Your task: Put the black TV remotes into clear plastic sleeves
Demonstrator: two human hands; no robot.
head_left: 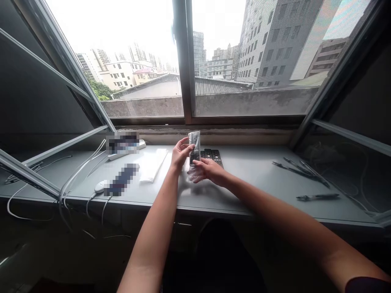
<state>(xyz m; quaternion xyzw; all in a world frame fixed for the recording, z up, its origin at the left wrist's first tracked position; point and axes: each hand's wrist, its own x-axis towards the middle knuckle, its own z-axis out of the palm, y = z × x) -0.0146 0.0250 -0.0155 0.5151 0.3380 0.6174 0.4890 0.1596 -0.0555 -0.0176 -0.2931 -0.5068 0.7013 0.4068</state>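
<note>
In front of me, just above the desk, a dark remote control in a clear plastic bag (194, 148) is held upright between both hands. My left hand (182, 152) pinches its left side, thumb across the front. Lower down, my right hand (210, 170) grips the bag's bottom end, with loose plastic hanging by the fingers. Behind my right hand lie black remote controls (216, 155) with rows of buttons, partly covered by the hand and the bag. To the left of my left hand a stack of clear plastic bags (153, 165) lies flat.
The grey desk (253, 179) runs below a window. On its left are a white power strip (130, 149), a white round plug or charger (100, 186), white cables and a blurred-out dark item. Several pens (317, 197) lie at the right. Metal frame bars (61, 150) slant on both sides.
</note>
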